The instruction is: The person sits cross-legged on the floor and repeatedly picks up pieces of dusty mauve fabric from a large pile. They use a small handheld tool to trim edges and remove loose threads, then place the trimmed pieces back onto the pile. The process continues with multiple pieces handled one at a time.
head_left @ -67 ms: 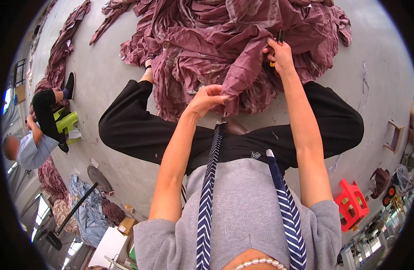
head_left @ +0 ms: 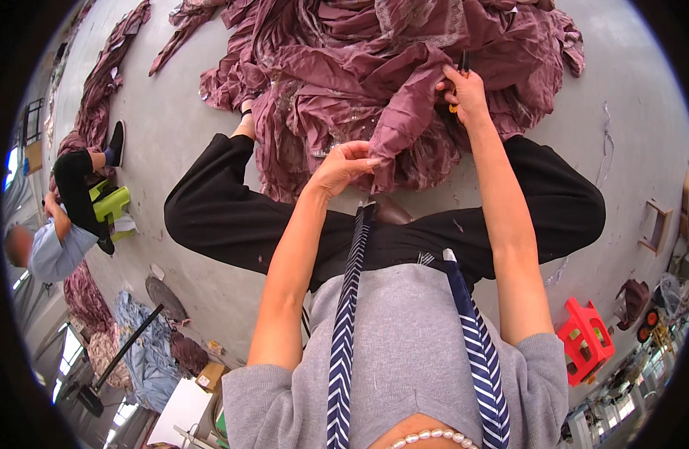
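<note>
A big heap of crumpled mauve cloth (head_left: 307,67) with paler patterned bands lies on the floor between my legs. My left hand (head_left: 343,169) pinches the lower end of a raised fold (head_left: 404,123) between thumb and fingers. Farther up, at the fold's right edge, is my right hand (head_left: 464,91), its thumb and index finger closed at the cloth. In that same hand sits a pair of thread snips (head_left: 465,61), dark blades pointing away from me; a bit of yellow shows under the fingers. The palm side of the right hand is mostly hidden.
At left, a person (head_left: 60,239) sits near a green stool (head_left: 112,206), beside a long twisted strip of mauve cloth (head_left: 97,90). Blue cloth (head_left: 146,344) lies lower left. A red stool (head_left: 585,342) stands at my right, a small wooden frame (head_left: 656,227) beyond it.
The snips' blades stood slightly apart and now look closer together. Both hands and the fold stay in nearly the same place.
</note>
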A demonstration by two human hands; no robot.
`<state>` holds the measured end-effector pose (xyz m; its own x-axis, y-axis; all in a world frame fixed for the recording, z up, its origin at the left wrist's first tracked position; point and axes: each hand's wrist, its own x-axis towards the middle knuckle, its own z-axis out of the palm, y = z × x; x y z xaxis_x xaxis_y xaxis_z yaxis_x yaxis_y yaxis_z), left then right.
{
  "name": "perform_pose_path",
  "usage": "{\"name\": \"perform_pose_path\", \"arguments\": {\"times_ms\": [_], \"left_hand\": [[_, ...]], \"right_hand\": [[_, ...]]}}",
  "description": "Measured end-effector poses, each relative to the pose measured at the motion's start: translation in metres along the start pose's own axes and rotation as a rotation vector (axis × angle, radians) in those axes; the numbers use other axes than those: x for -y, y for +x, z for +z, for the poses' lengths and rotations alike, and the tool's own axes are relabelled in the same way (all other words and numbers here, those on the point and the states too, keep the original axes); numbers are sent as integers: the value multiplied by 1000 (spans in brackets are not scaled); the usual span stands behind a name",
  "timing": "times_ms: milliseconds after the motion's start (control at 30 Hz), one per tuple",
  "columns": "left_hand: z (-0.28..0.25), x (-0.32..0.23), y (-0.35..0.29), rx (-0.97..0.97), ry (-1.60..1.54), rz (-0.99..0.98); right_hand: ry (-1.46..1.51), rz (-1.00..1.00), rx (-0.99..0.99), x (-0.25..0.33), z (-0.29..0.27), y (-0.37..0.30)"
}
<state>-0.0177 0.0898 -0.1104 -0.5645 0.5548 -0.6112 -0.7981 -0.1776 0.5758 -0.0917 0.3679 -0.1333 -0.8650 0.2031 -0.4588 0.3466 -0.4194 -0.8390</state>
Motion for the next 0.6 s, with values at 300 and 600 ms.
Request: {"name": "perform_pose_path", "arguments": {"times_ms": [300,600], "left_hand": [[9,-8,-3,26,-146,40],[34,-18,-7,32,89,115]], "right_hand": [[-616,-344,91,-12,27,-85],[-477,-288,140,-25,37,-93]]}}
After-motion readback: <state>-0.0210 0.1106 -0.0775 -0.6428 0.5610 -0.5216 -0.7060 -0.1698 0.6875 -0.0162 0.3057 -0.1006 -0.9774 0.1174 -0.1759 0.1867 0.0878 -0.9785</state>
